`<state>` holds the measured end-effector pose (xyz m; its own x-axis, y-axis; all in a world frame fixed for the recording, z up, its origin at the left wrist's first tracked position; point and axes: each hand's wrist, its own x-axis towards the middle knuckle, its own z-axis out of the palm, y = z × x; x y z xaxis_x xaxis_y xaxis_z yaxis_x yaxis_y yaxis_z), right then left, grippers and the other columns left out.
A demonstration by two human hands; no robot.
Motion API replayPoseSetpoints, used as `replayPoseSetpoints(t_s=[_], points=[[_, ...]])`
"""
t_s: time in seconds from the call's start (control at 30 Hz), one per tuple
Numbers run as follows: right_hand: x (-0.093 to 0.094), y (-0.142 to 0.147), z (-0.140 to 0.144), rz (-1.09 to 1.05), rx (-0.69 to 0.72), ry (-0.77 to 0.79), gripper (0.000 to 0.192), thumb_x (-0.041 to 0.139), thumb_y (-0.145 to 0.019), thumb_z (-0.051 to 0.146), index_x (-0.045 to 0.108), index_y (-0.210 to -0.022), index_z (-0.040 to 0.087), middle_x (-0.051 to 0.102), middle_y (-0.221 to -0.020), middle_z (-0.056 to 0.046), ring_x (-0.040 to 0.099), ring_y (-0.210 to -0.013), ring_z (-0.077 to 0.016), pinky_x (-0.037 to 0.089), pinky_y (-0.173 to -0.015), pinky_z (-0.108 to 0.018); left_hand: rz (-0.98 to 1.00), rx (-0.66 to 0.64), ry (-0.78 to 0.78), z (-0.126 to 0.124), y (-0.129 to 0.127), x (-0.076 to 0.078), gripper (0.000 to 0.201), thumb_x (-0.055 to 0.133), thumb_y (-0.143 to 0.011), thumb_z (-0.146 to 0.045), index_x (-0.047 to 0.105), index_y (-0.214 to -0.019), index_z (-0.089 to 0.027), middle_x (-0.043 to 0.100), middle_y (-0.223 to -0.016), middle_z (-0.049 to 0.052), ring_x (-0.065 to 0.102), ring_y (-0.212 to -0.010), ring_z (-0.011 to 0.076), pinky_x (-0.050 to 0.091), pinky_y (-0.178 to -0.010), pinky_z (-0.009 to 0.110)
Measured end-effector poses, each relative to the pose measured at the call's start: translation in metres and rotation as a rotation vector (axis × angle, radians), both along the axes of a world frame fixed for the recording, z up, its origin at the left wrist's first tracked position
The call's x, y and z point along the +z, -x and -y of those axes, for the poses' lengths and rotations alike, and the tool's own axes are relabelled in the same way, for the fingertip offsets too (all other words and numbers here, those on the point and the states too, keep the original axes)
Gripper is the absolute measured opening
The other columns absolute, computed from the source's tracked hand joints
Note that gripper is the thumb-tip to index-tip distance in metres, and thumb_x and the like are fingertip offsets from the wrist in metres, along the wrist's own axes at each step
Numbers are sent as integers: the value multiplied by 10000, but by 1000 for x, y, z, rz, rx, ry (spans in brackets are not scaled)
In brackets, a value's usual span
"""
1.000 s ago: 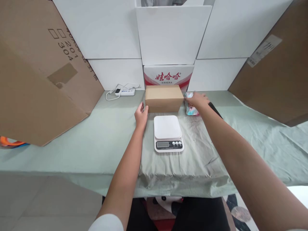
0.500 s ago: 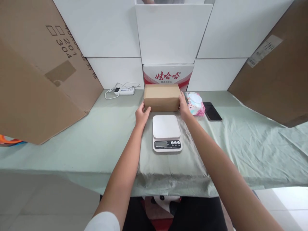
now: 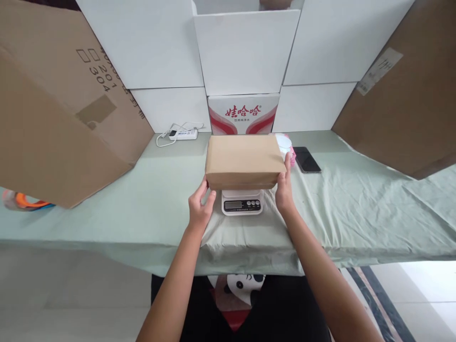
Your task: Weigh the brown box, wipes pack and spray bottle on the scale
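Nearest, the left hand [image 3: 200, 209] and right hand [image 3: 284, 190] clamp the ends of the cardboard box [image 3: 244, 160] held over the kitchen scale [image 3: 242, 204], so lowering it squarely seems due, with open worktop [image 3: 142, 204] either side and a phone [image 3: 306, 159] beyond.

We count two hands, left [image 3: 199, 209] and right [image 3: 284, 190], one small box [image 3: 244, 160], one scale [image 3: 242, 205], one phone [image 3: 307, 159], one power strip [image 3: 182, 134], two big brown cartons [image 3: 60, 118] [image 3: 402, 104], and one red-printed carton [image 3: 242, 114].
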<state>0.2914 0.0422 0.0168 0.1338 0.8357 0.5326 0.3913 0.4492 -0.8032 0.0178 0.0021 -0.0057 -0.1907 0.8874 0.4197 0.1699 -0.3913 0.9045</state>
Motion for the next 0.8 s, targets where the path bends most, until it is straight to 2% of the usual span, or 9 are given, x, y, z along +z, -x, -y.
replayPoseSetpoints(t_s=[0.1, 0.2, 0.3, 0.57, 0.8], points=[[-7, 3, 5, -43, -17, 26, 848, 264, -1037, 747, 149, -1743, 293, 371, -1706, -129, 262, -1645, -331, 229, -1336, -609, 16, -9, 52, 11, -3, -4, 771, 674, -956, -570, 527, -1580, -141, 553, -1617, 168, 519, -1518, 348, 430, -1281, 485], [-6, 5, 5, -47, -11, 23, 858, 283, -1022, 762, 231, -1727, 277, 507, -1558, -154, 412, -1542, -339, 244, -1324, -592, 41, -12, 70, 9, -5, -2, 813, 686, -936, -601, 521, -1583, -137, 532, -1629, 176, 505, -1526, 353, 412, -1291, 494], [-3, 5, 8, -69, 7, 25, 780, 297, -1038, 729, 308, -1698, 315, 518, -1534, -131, 466, -1470, -316, 228, -1333, -531, 56, -8, 82, 8, -7, 1, 822, 700, -918, -616, 532, -1580, -158, 541, -1625, 162, 503, -1529, 346, 399, -1300, 488], [-8, 4, 12, -107, 37, 35, 665, 330, -1040, 713, 353, -1650, 451, 453, -1608, -50, 411, -1502, -297, 219, -1336, -483, 59, -10, 102, 11, -9, 3, 822, 706, -907, -616, 535, -1581, -179, 550, -1627, 146, 498, -1535, 339, 400, -1299, 462], [-20, -1, 5, -218, -5, 34, 755, 333, -1031, 699, 311, -1691, 333, 505, -1527, -103, 462, -1450, -270, 330, -1266, -478, 37, -3, 61, 13, -9, 6, 706, 680, -947, -561, 583, -1546, -201, 576, -1611, 120, 521, -1522, 326, 404, -1298, 461]])
